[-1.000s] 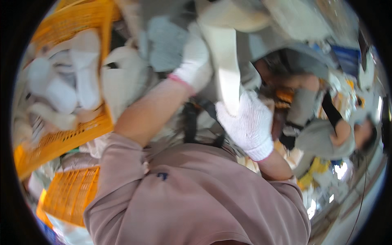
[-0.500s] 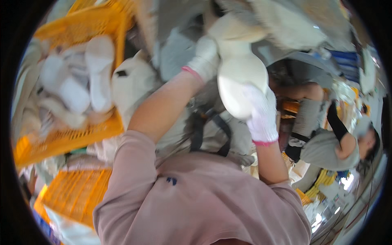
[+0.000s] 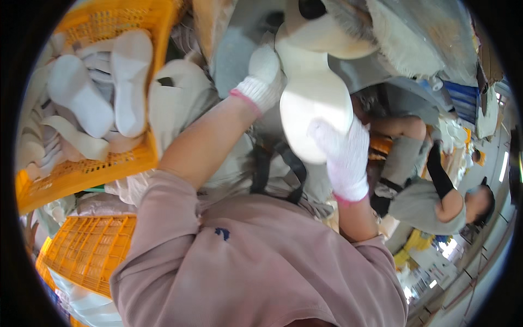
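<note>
A white shoe sole point(image 3: 316, 101) is held out in front of me, its far end up against a pale rounded wheel point(image 3: 335, 35) that covers part of it. My right hand point(image 3: 347, 155), in a white knit glove with a pink cuff, is closed on the near end, thumb on the upper face and fingers mostly beneath. At the sole's left edge my left hand point(image 3: 264, 79), gloved the same way, grips it farther up; some of its fingers are hidden by the sole.
To the left, a yellow crate point(image 3: 87, 182) holds several white soles point(image 3: 131, 82). Another yellow crate point(image 3: 90, 245) stands lower left. On the right sits a person point(image 3: 425, 204) in grey. Grey sheeting with a frayed edge point(image 3: 403, 43) hangs beyond the wheel.
Both hands and the sole have shifted slightly left in view, the right hand a little lower. The crates also sit farther left and higher, as the view itself has moved. Both grips remain.
</note>
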`<state>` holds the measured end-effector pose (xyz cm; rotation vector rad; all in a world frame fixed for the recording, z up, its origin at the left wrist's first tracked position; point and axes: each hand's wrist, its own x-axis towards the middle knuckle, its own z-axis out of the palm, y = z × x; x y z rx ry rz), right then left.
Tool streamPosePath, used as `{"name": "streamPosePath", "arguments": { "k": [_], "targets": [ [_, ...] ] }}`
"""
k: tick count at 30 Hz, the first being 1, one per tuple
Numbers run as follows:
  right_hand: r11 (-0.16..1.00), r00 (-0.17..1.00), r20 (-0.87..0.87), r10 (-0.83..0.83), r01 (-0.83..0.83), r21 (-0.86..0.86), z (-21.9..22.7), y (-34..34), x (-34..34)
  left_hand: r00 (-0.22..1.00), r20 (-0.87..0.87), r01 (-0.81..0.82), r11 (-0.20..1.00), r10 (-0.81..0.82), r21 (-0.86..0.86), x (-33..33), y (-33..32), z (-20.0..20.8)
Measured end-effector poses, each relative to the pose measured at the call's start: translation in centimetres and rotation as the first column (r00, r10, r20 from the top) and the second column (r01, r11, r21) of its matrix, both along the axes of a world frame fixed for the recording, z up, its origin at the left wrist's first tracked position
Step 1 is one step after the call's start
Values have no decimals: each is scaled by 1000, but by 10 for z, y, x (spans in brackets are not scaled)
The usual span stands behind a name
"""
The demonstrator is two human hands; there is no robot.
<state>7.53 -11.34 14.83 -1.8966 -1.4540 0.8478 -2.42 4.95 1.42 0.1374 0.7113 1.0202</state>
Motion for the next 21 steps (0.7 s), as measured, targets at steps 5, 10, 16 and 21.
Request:
{"name": "streamPosePath", "arguments": {
  "k": [5, 10, 16, 21],
  "targets": [
    [947, 941, -107, -320, 313, -78, 7, -12, 4, 970, 171, 189, 977, -171, -95, 38, -2, 19],
    [957, 951, 308, 8, -96, 272, -7, 18, 20, 977, -49, 208, 978, -208, -13, 32, 11, 3],
    [943, 946, -53, -321, 314, -110, 9, -21, 1, 966, 202, 184, 978, -162, -95, 35, -24, 8],
    [975, 933, -284, -220, 201, -95, -2, 33, 4, 972, -236, 17, 997, 1, 75, 14, 15, 13]
  ]
}}
